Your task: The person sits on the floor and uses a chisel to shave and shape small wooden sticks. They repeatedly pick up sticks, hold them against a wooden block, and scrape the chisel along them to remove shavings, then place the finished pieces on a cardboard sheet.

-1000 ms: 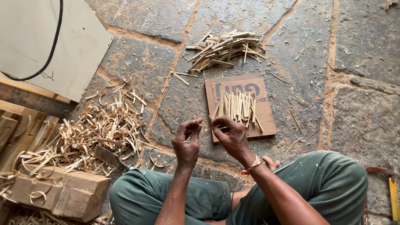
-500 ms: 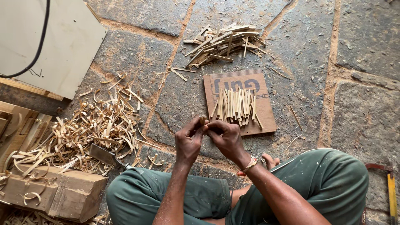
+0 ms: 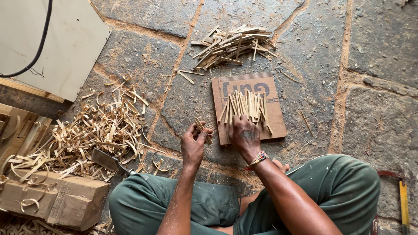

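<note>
My left hand (image 3: pixel 194 145) is closed around a few short bamboo sticks (image 3: pixel 202 128), held just left of a brown cardboard sheet (image 3: pixel 273 117) on the stone floor. My right hand (image 3: pixel 246 135) rests palm down on the near end of a row of cut bamboo sticks (image 3: pixel 246 105) lying on that cardboard, fingers touching them. Whether it grips any stick is hidden by the back of the hand. A beaded bracelet sits on the right wrist.
A loose pile of bamboo pieces (image 3: pixel 233 45) lies beyond the cardboard. Curled shavings (image 3: pixel 93 132) and a dark blade (image 3: pixel 106 160) lie left, by a wooden block (image 3: pixel 56 200). A board with a black cable (image 3: pixel 41 48) is top left; a saw (image 3: pixel 402 202) lies at right.
The hands were together working a stick in front of me. Now they have parted: the right hand has dropped onto the sticks on the cardboard, the left keeps its sticks.
</note>
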Demonstrator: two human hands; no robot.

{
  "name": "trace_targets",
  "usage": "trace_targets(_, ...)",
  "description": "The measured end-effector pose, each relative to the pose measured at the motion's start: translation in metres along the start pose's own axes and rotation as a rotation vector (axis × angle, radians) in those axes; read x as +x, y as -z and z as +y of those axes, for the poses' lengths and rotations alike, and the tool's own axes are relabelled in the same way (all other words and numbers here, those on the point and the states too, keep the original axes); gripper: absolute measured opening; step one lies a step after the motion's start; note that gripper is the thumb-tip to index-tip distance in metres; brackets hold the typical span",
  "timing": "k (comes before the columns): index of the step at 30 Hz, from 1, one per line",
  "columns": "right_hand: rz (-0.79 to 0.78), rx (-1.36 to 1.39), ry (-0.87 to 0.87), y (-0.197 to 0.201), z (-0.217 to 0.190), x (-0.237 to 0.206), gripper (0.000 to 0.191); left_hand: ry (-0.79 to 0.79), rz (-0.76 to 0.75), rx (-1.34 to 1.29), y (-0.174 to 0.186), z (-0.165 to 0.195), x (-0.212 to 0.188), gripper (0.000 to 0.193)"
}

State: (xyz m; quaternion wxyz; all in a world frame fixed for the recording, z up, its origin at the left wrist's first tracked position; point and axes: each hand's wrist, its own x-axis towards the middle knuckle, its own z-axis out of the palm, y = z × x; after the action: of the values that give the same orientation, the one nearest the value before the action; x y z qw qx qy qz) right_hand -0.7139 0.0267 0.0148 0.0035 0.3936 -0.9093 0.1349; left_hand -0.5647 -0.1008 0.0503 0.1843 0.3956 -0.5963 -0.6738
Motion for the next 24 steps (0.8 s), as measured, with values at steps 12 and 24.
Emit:
trace_targets(12, 0.080, -0.102, 0.243, -0.015, -0.016, -0.002, 0.033, -0.112, 0.035, 0.173, 0.000, -0.009, 0.003, 0.018)
trace_targets(24, 0.164, -0.102, 0.195, -0.041, -0.003, -0.007, 0.023, -0.074, 0.025, 0.189, -0.004, -0.010, 0.001, 0.022)
